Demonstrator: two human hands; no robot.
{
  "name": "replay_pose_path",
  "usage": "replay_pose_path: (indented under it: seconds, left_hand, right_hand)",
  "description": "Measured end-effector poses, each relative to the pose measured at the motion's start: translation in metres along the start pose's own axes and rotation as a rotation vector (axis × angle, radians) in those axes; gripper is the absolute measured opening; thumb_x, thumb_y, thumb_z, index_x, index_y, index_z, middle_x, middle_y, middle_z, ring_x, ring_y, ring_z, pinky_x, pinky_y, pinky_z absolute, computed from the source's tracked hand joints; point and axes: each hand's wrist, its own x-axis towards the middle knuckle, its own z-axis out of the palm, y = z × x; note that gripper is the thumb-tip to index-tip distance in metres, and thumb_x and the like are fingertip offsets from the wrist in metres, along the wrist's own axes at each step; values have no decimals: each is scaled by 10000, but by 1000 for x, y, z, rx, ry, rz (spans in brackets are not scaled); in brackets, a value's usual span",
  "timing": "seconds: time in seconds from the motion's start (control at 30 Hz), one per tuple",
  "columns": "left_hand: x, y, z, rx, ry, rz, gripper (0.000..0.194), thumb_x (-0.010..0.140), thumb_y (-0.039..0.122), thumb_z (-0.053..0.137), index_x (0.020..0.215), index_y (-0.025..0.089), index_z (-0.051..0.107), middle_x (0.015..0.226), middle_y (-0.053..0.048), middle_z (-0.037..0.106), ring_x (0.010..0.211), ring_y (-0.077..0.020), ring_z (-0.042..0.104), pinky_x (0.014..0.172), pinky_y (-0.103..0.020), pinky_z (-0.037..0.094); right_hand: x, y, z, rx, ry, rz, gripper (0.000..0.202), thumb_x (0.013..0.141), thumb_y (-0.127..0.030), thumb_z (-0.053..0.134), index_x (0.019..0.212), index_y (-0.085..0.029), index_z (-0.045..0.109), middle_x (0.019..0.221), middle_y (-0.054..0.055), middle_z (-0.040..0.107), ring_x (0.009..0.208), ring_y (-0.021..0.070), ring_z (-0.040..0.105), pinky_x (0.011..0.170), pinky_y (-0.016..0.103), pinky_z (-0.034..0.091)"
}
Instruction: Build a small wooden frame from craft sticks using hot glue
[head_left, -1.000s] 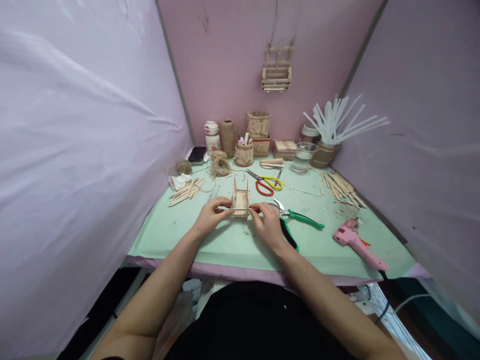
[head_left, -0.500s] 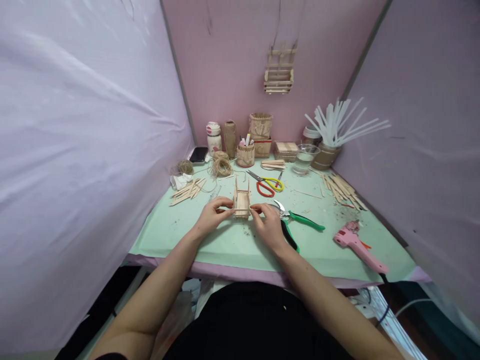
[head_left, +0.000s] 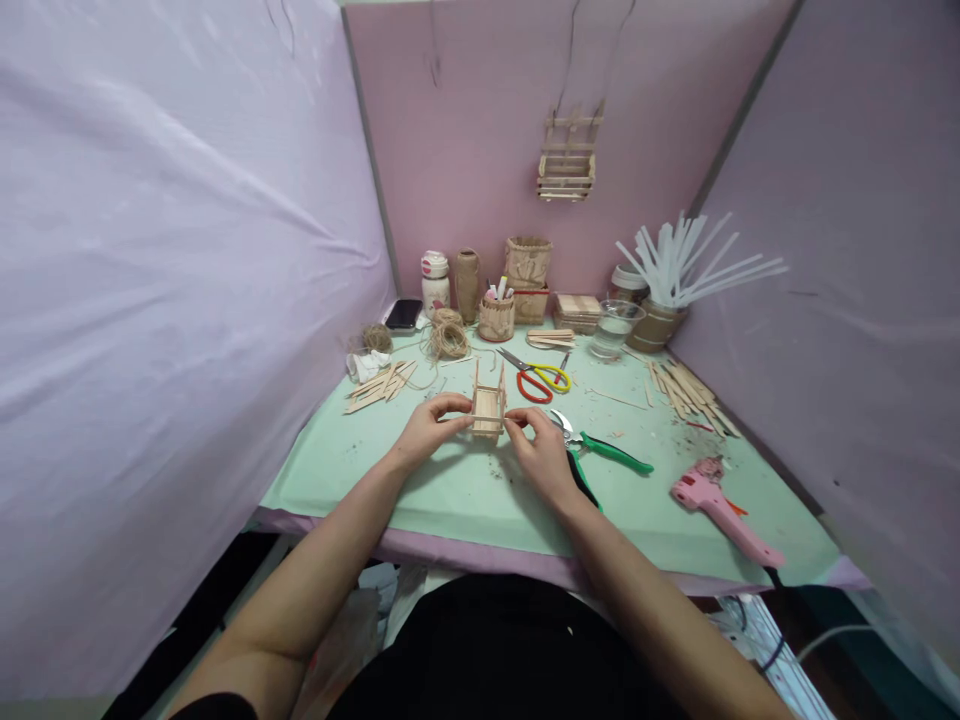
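A small frame built from wooden craft sticks (head_left: 489,403) rests on the green-covered table in front of me, its two long uprights pointing away. My left hand (head_left: 433,428) pinches its left side near the front, thumb and fingers closed on it. On the other side, my right hand (head_left: 538,447) grips the right front corner with thumb and fingertips. A thin stick crosses the front of the frame between both hands. Green-handled pruning shears (head_left: 592,443) lie right beside my right hand, partly hidden by it. Beyond the frame are scissors (head_left: 536,378) with red and yellow handles.
A pink glue gun (head_left: 724,510) lies at right, its cable running off the table edge. Loose sticks (head_left: 380,387) lie left, more sticks (head_left: 690,392) right. Behind stand a twine bundle (head_left: 448,336), a pen holder (head_left: 496,318), a water cup (head_left: 613,330) and white glue sticks (head_left: 675,262).
The camera view has shifted slightly, so everything sits a little lower and further right. Both hands keep their hold on the stick frame, with hardly any other movement.
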Motion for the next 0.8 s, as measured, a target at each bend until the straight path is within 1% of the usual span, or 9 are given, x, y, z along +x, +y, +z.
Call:
replay_pose_path:
  seconds: [0.07, 0.13, 0.2, 0.27, 0.33, 0.4, 0.5, 0.6, 0.8]
  left_hand:
    - [5, 1, 2, -123, 14, -40, 240, 639, 305, 797, 817, 159, 727, 1133, -99, 644, 1049, -228, 602, 933, -343, 463]
    - [12, 4, 6, -284, 20, -108, 272, 616, 312, 813, 813, 150, 717, 1175, -108, 633, 1006, -223, 622, 895, -361, 484]
    - [19, 10, 8, -406, 39, -186, 316, 596, 315, 829, 829, 138, 711, 1092, -117, 664, 938, -212, 641, 848, -370, 503]
    - [27, 16, 10, -468, 56, -254, 349, 581, 312, 841, 847, 129, 707, 943, -109, 694, 895, -207, 651, 822, -368, 510]
    - [33, 23, 10, -509, 53, -303, 359, 570, 306, 849, 845, 128, 702, 858, -99, 698, 891, -216, 660, 802, -361, 513]
    - [38, 28, 9, -533, 43, -333, 357, 570, 311, 848, 838, 130, 697, 851, -101, 700, 898, -227, 666, 769, -349, 517]
    - [39, 32, 7, -534, 29, -353, 356, 579, 327, 842, 840, 133, 695, 827, -95, 700, 828, -213, 673, 727, -335, 514]
    - [37, 31, 6, -530, 14, -354, 339, 589, 319, 840, 837, 138, 694, 789, -73, 692, 765, -184, 663, 735, -338, 514]
    - [34, 24, 7, -551, 24, -370, 325, 591, 278, 846, 840, 140, 690, 811, -62, 692, 781, -163, 652, 760, -332, 514]
  right_hand:
    - [7, -3, -2, 50, -15, 37, 192, 835, -344, 537, 835, -186, 645, 865, 69, 693, 815, 210, 618, 784, 340, 452]
    - [16, -5, -3, 115, -32, 82, 207, 817, -370, 549, 834, -187, 645, 860, 67, 702, 788, 206, 620, 751, 330, 462]
    - [27, -7, -2, 172, -42, 113, 213, 797, -382, 559, 812, -187, 644, 848, 62, 702, 757, 196, 615, 720, 317, 463]
    - [39, -9, -2, 210, -34, 138, 209, 770, -384, 572, 771, -187, 640, 815, 53, 696, 734, 186, 603, 702, 306, 456]
    - [50, -11, -1, 230, -26, 182, 208, 737, -387, 590, 742, -184, 637, 762, 39, 679, 702, 177, 584, 674, 296, 441]
    - [58, -15, -3, 242, -39, 235, 219, 711, -394, 604, 743, -180, 640, 717, 25, 659, 659, 165, 558, 629, 283, 420]
    - [65, -21, -8, 228, -72, 274, 228, 683, -394, 620, 743, -175, 645, 673, 9, 635, 626, 152, 531, 594, 269, 395]
    - [65, -22, -11, 207, -90, 287, 214, 660, -382, 628, 707, -174, 631, 640, -2, 609, 608, 141, 509, 584, 264, 383]
    - [63, -18, -12, 226, -117, 303, 186, 630, -359, 615, 665, -177, 599, 625, -14, 573, 575, 121, 470, 555, 256, 375]
